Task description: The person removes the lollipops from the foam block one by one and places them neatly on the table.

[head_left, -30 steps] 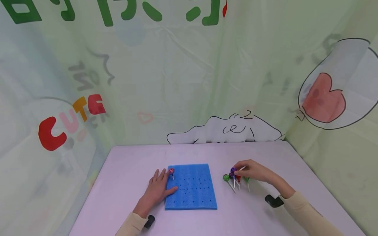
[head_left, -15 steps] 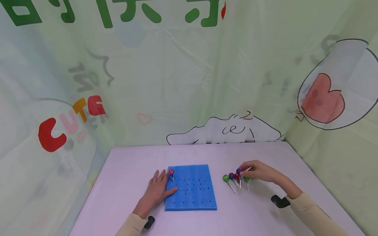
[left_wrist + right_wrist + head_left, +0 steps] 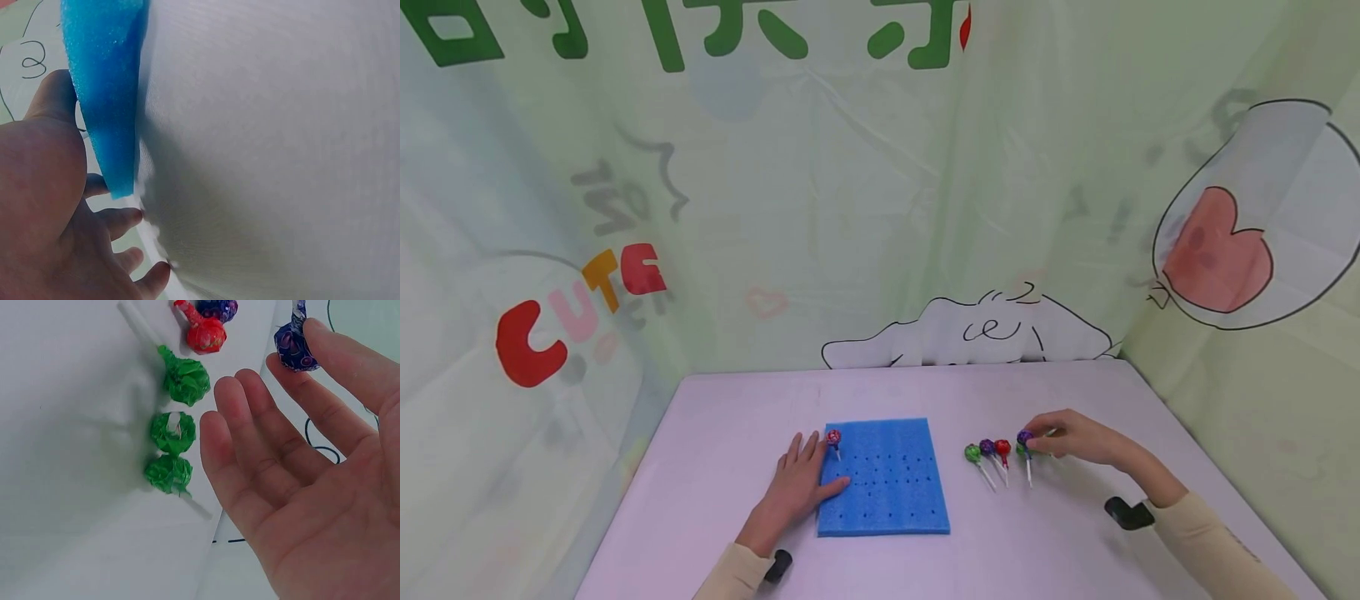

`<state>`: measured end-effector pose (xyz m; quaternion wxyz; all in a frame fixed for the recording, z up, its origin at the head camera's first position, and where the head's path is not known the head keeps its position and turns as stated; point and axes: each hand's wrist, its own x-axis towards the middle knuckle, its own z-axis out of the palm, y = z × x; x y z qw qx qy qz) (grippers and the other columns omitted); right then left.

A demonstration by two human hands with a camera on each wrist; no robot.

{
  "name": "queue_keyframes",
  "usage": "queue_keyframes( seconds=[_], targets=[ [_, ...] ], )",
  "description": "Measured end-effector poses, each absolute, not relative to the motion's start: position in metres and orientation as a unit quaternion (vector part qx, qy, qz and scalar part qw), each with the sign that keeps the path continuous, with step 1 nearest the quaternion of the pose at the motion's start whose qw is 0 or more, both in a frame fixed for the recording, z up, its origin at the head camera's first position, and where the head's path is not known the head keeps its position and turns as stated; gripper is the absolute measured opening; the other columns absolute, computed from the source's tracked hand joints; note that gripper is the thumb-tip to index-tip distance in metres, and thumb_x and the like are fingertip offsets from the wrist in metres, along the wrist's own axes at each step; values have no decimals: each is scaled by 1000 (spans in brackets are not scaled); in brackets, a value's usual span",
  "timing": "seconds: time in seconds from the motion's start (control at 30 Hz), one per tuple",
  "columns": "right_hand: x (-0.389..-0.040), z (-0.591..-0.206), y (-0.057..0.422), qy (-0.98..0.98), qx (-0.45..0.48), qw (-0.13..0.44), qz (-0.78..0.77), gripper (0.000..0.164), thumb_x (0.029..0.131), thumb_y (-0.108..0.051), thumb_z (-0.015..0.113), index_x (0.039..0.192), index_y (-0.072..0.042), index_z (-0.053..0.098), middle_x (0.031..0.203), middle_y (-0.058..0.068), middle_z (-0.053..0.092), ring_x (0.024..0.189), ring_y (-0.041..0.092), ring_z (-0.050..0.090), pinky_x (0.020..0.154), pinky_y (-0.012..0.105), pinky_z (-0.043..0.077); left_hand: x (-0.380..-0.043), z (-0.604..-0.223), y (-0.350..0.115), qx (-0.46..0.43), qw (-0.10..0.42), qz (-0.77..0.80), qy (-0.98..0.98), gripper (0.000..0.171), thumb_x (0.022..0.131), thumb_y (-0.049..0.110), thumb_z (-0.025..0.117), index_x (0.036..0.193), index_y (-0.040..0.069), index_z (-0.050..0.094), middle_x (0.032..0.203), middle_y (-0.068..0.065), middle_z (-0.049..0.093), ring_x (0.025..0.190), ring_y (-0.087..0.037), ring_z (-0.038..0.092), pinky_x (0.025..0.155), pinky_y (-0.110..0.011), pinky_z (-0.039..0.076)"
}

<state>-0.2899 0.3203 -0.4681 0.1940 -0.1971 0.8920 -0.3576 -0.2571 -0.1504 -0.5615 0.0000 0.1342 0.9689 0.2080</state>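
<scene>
My left hand (image 3: 793,487) rests with spread fingers at the left edge of a blue foam board (image 3: 887,521), its thumb on the top. A red-and-white lollipop (image 3: 833,437) stands in the board's far left corner. Between thumb and index finger, my right hand (image 3: 1078,435) pinches a purple lollipop (image 3: 294,349) by its wrapped candy, the stick pointing down in the head view. Left of that hand lie a green lollipop (image 3: 973,452), another purple lollipop (image 3: 987,447) and a red lollipop (image 3: 1002,448). The right wrist view shows green lollipops (image 3: 187,381) near the fingertips.
Rows of small holes dot the foam board. It lies flat on a pale pink table (image 3: 745,417). A printed curtain (image 3: 880,208) hangs behind the table and along both sides.
My right hand has moved right with the purple lollipop, away from the loose purple and red ones, which now show fully. The left hand has stayed in place.
</scene>
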Motion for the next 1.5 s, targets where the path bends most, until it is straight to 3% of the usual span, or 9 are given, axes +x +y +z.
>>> queue_keyframes(
  seconds=[0.47,0.6,1.0,1.2,1.5],
  targets=[
    [-291,-474,348,894,-193,197,-353,38,101,-25,61,127,2,62,123,17,67,101,17,64,81,40,60,-258,-562,-150,135,2,204,970,88,92,58,63,152,0,38,160,-24,33,151,-49,20,116,-68,26],
    [-290,-470,353,895,-190,193,-355,40,100,-24,61,129,4,60,124,21,66,104,24,64,81,40,60,-258,-563,-150,135,-1,199,971,87,92,59,62,152,1,38,160,-24,33,151,-49,21,116,-67,27],
    [-285,-467,370,905,-173,179,-346,41,100,-23,61,130,4,59,123,20,66,104,27,64,81,40,61,-257,-562,-150,136,-2,197,971,88,92,59,62,153,0,37,160,-24,34,150,-49,22,116,-67,27],
    [-281,-463,379,904,-173,177,-347,39,101,-23,60,130,3,59,122,19,66,102,25,66,78,33,60,-256,-561,-149,133,3,199,971,88,93,59,62,153,0,37,160,-24,33,151,-49,21,116,-68,26],
    [-280,-460,395,904,-179,170,-350,39,102,-21,58,130,6,57,122,20,66,99,21,67,79,36,60,-258,-564,-149,133,0,194,972,88,92,60,62,153,0,37,160,-23,34,151,-48,22,116,-67,27]
  ],
)
